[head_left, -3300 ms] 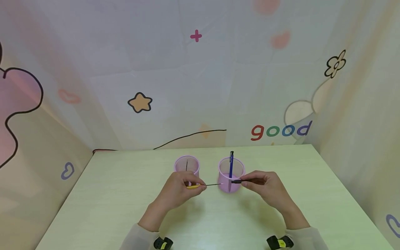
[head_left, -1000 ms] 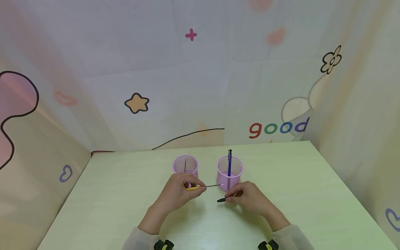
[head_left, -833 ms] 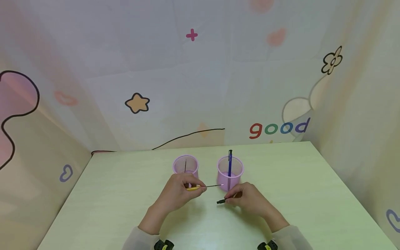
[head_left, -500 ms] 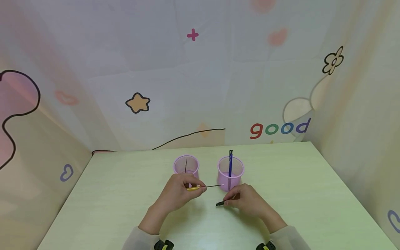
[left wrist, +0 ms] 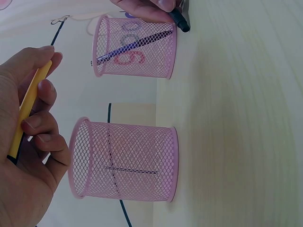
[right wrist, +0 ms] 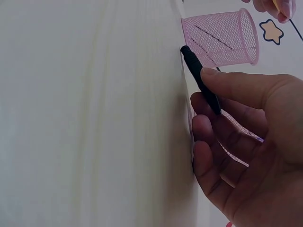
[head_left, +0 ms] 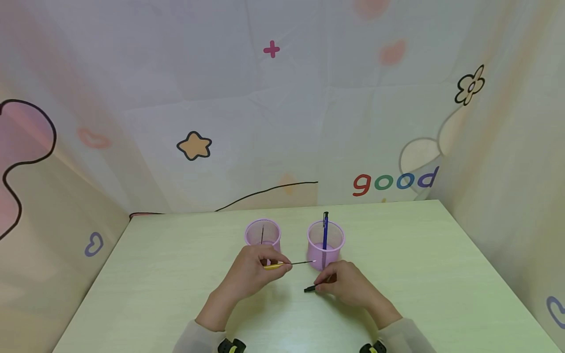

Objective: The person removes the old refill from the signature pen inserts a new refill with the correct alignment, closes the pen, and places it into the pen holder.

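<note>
My left hand (head_left: pixel 253 272) pinches a slim yellow-handled tool (left wrist: pixel 31 101) with a thin metal shaft. The shaft points right and overlaps the right mesh cup (head_left: pixel 315 260) in the head view. My right hand (head_left: pixel 348 284) pinches a short black tapered piece (head_left: pixel 310 289) between thumb and fingertips. Its blunt, stepped end points left, close over the table in front of that cup. A blue pen (head_left: pixel 325 230) stands in the right pink cup. Behind my left hand, the left pink mesh cup (left wrist: pixel 123 161) holds a thin dark stick (left wrist: pixel 132 170).
Both cups stand side by side on the pale wooden table (head_left: pixel 176 274), a gap between them. A printed curtain (head_left: pixel 247 108) hangs behind the table and at its sides. The table's far edge runs just behind the cups.
My right hand has moved left and down with the black piece, from beside the right cup to low in front of it. My left hand stays nearly still with the yellow tool.
</note>
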`<state>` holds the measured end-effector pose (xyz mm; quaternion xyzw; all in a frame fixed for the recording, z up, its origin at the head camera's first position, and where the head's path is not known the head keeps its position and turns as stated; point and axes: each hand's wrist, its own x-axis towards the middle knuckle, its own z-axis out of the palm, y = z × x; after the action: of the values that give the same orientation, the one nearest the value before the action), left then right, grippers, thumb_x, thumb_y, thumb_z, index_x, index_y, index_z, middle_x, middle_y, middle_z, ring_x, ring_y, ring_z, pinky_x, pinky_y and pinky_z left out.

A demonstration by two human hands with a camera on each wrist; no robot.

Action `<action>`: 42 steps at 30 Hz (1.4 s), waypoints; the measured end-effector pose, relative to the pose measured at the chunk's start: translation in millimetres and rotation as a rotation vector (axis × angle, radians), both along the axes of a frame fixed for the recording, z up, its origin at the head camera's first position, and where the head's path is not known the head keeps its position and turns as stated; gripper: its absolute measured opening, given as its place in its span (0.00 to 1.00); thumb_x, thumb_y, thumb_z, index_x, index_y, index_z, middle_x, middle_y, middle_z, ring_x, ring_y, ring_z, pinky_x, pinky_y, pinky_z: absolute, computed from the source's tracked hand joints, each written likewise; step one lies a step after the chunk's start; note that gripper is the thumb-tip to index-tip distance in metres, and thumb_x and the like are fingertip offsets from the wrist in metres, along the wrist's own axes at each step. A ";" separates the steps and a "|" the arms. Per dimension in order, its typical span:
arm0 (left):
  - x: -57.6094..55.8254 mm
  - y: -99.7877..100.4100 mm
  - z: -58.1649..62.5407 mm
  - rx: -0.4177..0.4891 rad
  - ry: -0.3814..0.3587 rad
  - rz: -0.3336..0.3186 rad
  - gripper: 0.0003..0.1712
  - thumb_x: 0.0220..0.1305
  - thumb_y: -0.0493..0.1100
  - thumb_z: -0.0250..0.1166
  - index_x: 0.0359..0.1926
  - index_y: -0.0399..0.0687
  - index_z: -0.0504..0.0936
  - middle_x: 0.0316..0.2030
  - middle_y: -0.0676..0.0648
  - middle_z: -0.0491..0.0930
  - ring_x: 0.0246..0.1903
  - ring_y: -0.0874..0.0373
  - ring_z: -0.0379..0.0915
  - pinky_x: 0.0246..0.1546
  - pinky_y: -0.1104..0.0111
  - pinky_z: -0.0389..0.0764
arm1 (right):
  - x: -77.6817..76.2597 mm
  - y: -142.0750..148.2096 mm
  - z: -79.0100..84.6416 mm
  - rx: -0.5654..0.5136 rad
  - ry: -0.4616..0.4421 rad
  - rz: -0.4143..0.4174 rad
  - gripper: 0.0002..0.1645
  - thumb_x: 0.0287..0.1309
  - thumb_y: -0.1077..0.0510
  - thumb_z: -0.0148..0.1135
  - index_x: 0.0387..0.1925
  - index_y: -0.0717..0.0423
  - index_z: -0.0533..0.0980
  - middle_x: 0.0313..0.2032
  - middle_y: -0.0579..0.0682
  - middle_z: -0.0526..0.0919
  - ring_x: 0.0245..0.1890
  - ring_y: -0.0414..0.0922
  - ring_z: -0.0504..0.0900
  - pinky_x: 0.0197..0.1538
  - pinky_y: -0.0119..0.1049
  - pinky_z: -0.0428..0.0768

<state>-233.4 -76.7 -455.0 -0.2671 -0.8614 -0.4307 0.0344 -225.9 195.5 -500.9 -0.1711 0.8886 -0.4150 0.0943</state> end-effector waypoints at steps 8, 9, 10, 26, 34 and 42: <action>-0.3 -0.3 -0.8 0.003 0.001 -0.003 0.03 0.62 0.50 0.76 0.35 0.61 0.93 0.26 0.63 0.78 0.28 0.65 0.71 0.29 0.73 0.74 | 2.2 -2.0 3.0 0.030 0.013 -0.001 0.03 0.55 0.59 0.77 0.32 0.50 0.88 0.29 0.40 0.85 0.33 0.39 0.76 0.35 0.30 0.73; -0.4 -0.3 -1.0 0.004 -0.001 -0.004 0.02 0.62 0.50 0.76 0.35 0.61 0.93 0.26 0.63 0.78 0.28 0.65 0.71 0.29 0.73 0.74 | 2.1 -1.9 2.5 0.032 0.016 0.001 0.03 0.55 0.59 0.77 0.32 0.50 0.88 0.29 0.40 0.85 0.32 0.39 0.76 0.35 0.30 0.73; -0.5 -0.3 -1.1 0.005 -0.002 -0.005 0.02 0.62 0.50 0.76 0.35 0.61 0.93 0.27 0.63 0.79 0.28 0.65 0.71 0.29 0.73 0.74 | 2.1 -1.9 2.1 0.034 0.017 0.002 0.03 0.55 0.59 0.77 0.32 0.50 0.88 0.29 0.40 0.86 0.32 0.38 0.76 0.35 0.30 0.74; 0.8 -1.3 0.0 -0.004 -0.041 0.004 0.03 0.62 0.51 0.76 0.36 0.63 0.93 0.27 0.66 0.78 0.29 0.65 0.72 0.29 0.72 0.75 | 2.1 -1.2 -2.1 0.046 0.011 -0.001 0.04 0.54 0.59 0.77 0.31 0.48 0.88 0.29 0.37 0.86 0.31 0.35 0.76 0.35 0.30 0.74; 1.3 -1.6 -2.3 -0.005 -0.034 0.007 0.04 0.63 0.54 0.75 0.36 0.64 0.93 0.27 0.67 0.79 0.29 0.66 0.72 0.29 0.72 0.76 | 3.9 -2.7 -1.9 0.050 0.021 -0.001 0.05 0.52 0.59 0.78 0.31 0.47 0.88 0.28 0.37 0.85 0.31 0.35 0.76 0.34 0.30 0.74; 0.6 -2.2 -1.5 -0.008 -0.023 0.004 0.03 0.63 0.52 0.75 0.37 0.64 0.93 0.27 0.67 0.79 0.30 0.66 0.73 0.30 0.72 0.76 | 3.3 -2.4 -1.0 0.060 0.030 0.007 0.05 0.52 0.59 0.79 0.32 0.46 0.88 0.29 0.36 0.85 0.31 0.34 0.76 0.34 0.29 0.74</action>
<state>-232.8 -78.9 -456.4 -0.2603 -0.8640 -0.4303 0.0243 -222.6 193.1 -501.8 -0.1776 0.9014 -0.3851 0.0874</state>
